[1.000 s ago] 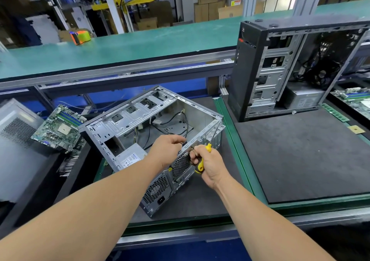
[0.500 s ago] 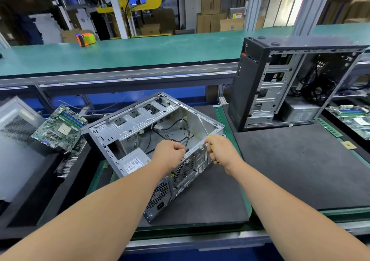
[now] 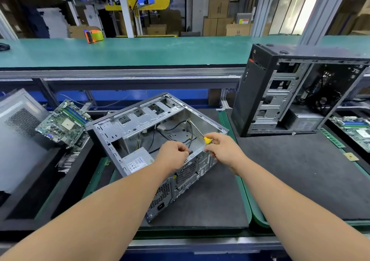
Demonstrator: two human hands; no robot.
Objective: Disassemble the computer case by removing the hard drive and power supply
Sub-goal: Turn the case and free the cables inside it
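Here, boxy perforated sheet-metal case (image 3: 140,120), yellow-handled screwdriver (image 3: 206,140).

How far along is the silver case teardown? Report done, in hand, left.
Done: the silver case lies open, with no motherboard visible inside. In hand: the right hand holds a yellow-handled screwdriver at the rear edge, where the left hand grips the case. Left: the power supply sits inside with cables attached. No hard drive is clearly visible.
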